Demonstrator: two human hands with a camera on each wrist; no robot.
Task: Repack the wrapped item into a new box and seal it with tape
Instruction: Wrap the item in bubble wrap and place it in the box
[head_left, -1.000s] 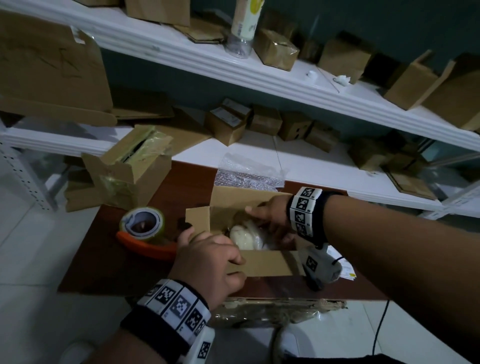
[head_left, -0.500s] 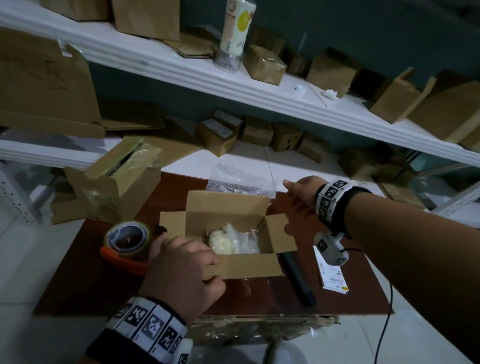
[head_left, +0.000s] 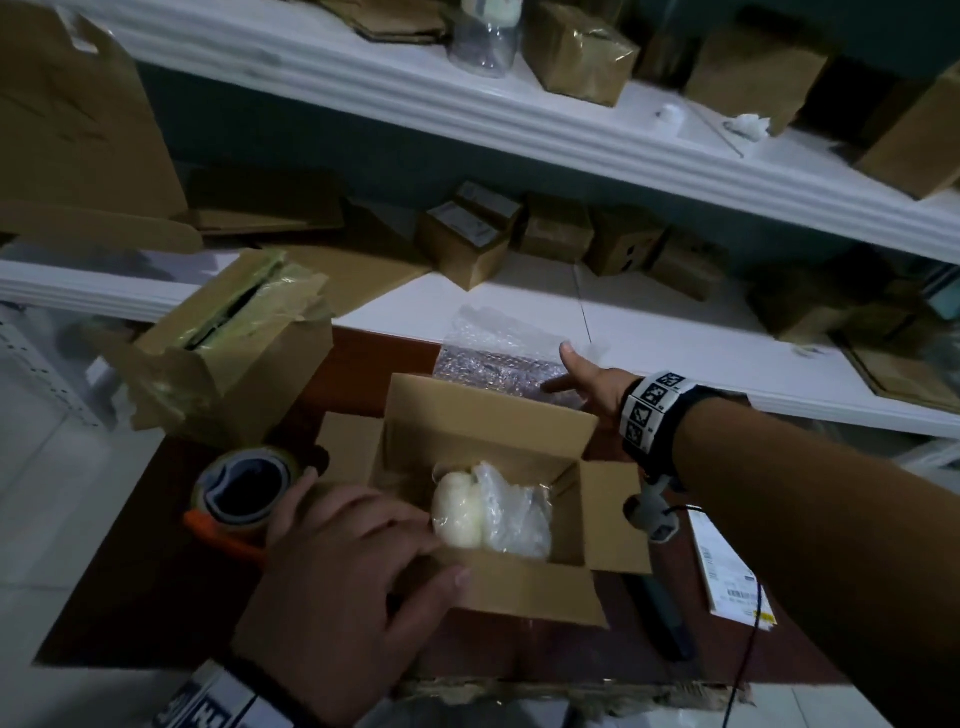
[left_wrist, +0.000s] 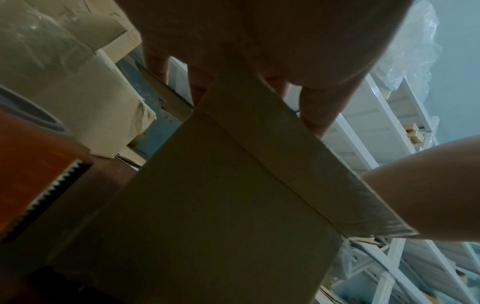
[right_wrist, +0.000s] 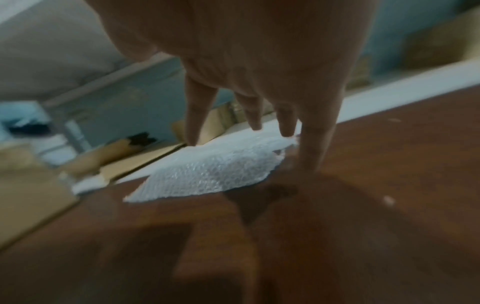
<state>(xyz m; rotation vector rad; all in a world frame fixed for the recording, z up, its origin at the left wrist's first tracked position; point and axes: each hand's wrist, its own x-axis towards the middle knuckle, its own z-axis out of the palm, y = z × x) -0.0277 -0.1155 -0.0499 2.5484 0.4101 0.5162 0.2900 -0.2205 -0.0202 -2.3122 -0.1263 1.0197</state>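
Note:
An open brown cardboard box (head_left: 519, 587) stands on the dark red-brown table (head_left: 156, 597). The wrapped item (head_left: 488, 512), a whitish lump in clear plastic, lies inside it. My left hand (head_left: 426, 558) grips the box's near flap (left_wrist: 259, 133), fingers inside and thumb outside. Behind the box my right hand (head_left: 571, 371) reaches out with straight, spread fingers (right_wrist: 197, 115) that touch a loose sheet of bubble wrap (head_left: 493, 353) (right_wrist: 213, 170). An orange tape dispenser (head_left: 244, 493) (left_wrist: 39, 164) with its roll sits just left of my left hand.
A torn, taped old box (head_left: 228, 348) stands at the table's back left. A dark pen-like tool (head_left: 660, 618) and a printed label (head_left: 727, 566) lie right of the open box. White shelves (head_left: 571, 130) with several cardboard boxes run behind the table.
My right hand has come out of the box and moved back and to the right, onto the bubble wrap. My left hand has stayed on the near flap.

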